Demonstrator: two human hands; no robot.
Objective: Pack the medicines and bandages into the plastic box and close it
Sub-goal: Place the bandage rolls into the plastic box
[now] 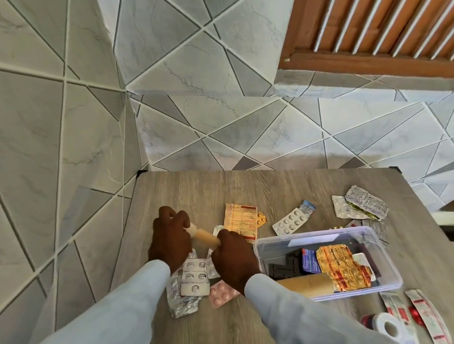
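We note both the left hand (171, 240) and right hand (235, 258) gripping one beige bandage roll (203, 236) above the table (209, 336). The plastic box (384, 264), lidless, sits just right, holding medicine packets.

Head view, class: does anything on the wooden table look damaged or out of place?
Yes. The crumpled silver blister sheets at the far right edge are torn and bent. Inside the clear plastic box, the orange foil blister pack is creased. Other strips lie scattered unpacked.
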